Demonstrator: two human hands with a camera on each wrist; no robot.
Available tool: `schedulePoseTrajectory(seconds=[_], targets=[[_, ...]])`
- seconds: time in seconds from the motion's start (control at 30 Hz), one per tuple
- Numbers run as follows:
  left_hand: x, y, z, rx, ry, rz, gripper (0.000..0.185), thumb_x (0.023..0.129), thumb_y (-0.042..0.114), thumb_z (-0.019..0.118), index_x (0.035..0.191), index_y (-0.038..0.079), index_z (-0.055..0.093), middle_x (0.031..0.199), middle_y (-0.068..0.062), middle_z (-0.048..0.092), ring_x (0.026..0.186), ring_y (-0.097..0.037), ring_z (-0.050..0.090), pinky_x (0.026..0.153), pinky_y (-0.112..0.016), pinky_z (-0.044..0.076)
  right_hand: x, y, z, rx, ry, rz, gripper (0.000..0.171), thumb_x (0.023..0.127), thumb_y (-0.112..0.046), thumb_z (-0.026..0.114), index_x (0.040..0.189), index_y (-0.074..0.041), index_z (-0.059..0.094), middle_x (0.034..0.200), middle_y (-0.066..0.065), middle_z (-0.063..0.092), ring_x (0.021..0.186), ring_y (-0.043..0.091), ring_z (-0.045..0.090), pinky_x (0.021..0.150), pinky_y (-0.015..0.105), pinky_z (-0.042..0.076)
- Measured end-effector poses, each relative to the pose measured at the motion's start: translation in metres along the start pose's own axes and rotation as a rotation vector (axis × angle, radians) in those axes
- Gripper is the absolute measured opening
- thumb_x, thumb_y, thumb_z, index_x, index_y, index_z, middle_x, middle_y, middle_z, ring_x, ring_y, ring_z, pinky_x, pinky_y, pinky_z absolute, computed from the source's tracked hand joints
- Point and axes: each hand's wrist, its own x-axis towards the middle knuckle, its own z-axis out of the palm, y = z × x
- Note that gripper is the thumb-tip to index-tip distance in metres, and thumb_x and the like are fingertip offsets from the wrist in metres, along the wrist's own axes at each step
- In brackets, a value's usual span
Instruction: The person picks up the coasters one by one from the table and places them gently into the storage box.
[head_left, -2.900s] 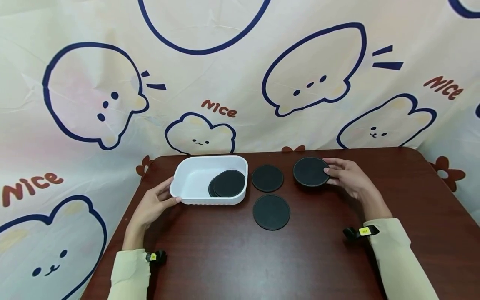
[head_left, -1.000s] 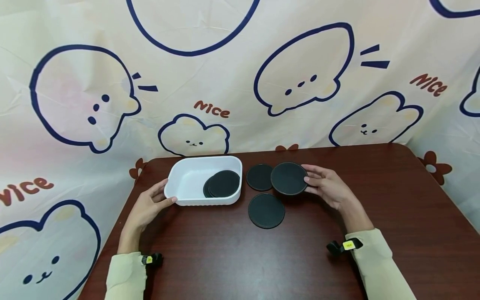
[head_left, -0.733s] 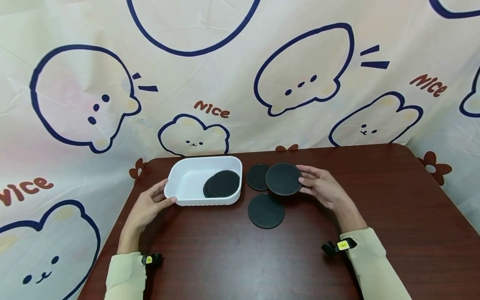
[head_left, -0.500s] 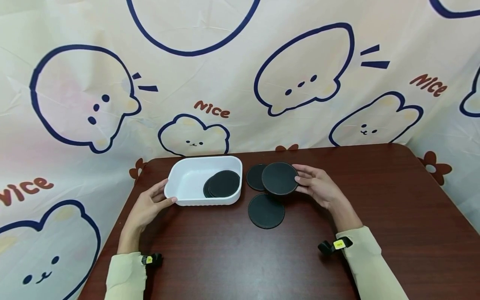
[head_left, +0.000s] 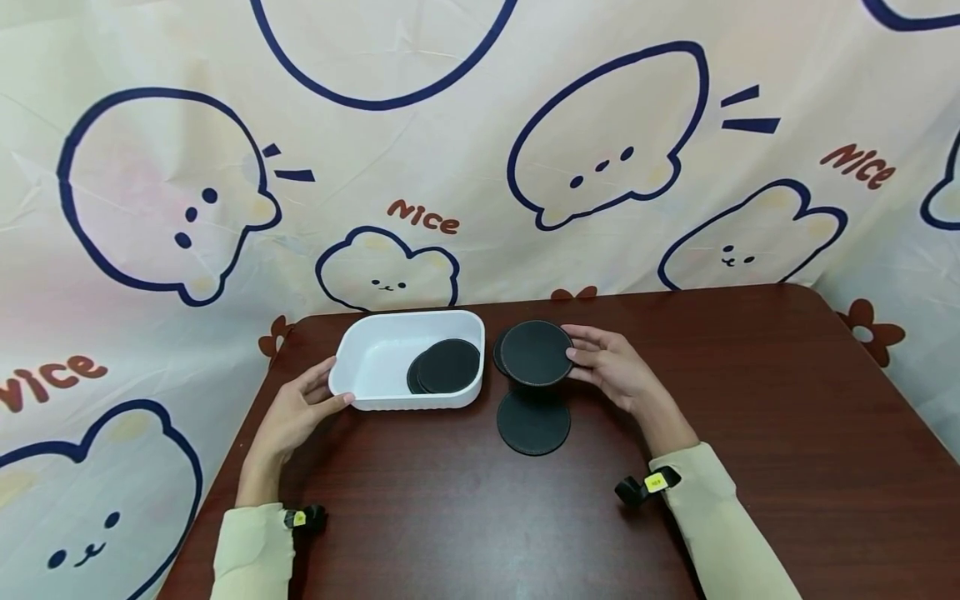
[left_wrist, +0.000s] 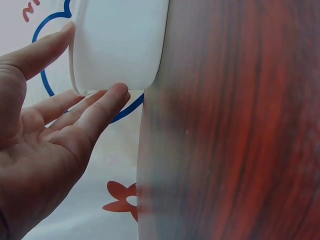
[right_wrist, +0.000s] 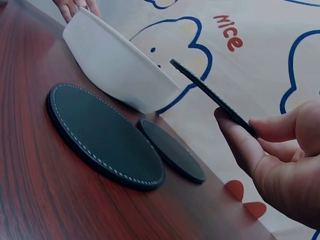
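R hand point(head_left: 611, 375) pinches a black round coaster point(head_left: 536, 352) by its 3 o'clock edge, thumb on top, fingers under; the coaster is off the table point(head_left: 750, 417), tilted, hanging over a second coaster point(right_wrist: 171, 149) and just right of the white tray point(head_left: 352, 392). L hand point(head_left: 296, 410) lies with loose, straight fingers against the tray's 9 o'clock end, thumb on the rim; no curl round it.

Handling (judgement): thin, light, stiff enough to hold flat from one edge w/o drooping. Matte face prob. grippy, not fragile. Best hold = rim pinch as now; lying flat on wood, an edge would need lifting first.

Looks: flat black disc, leather-like, pale stitching round the rim per the third coaster point(right_wrist: 102, 135) on the table at 6 o'clock of the held one. Two more coasters point(head_left: 446, 367) overlap in the tray's right half.
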Motion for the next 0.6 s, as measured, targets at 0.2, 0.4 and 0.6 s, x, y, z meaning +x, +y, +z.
schedulePoseTrajectory(seconds=[0.2, 0.4, 0.6], targets=[[0.001, -0.001, 0.000, 0.009, 0.000, -0.010, 0.089, 0.100, 0.027, 0.080, 0.170, 0.009, 0.029, 0.170, -0.026, 0.040, 0.149, -0.044, 0.052, 0.091, -0.007, 0.051, 0.007, 0.003, 0.011, 0.015, -0.013, -0.013, 0.056, 0.112, -0.003, 0.051, 0.167, -0.004, 0.036, 0.164, 0.028, 0.045, 0.115, 0.007, 0.073, 0.097, 0.027, 0.062], [0.001, 0.000, 0.000, 0.026, 0.002, -0.019, 0.088, 0.100, 0.028, 0.079, 0.171, 0.010, 0.029, 0.169, -0.026, 0.041, 0.148, -0.044, 0.053, 0.098, -0.016, 0.055, 0.010, 0.003, 0.019, 0.012, -0.016, -0.018, 0.056, 0.112, -0.002, 0.051, 0.166, -0.004, 0.038, 0.163, 0.028, 0.046, 0.116, 0.008, 0.073, 0.097, 0.028, 0.062], [0.001, 0.000, 0.000, 0.026, 0.000, -0.023, 0.088, 0.100, 0.029, 0.079, 0.171, 0.010, 0.030, 0.169, -0.026, 0.040, 0.149, -0.044, 0.053, 0.097, -0.014, 0.054, 0.013, 0.004, 0.027, 0.025, -0.017, -0.027, 0.056, 0.112, -0.002, 0.051, 0.166, -0.003, 0.037, 0.164, 0.029, 0.046, 0.118, 0.010, 0.073, 0.097, 0.028, 0.062]])
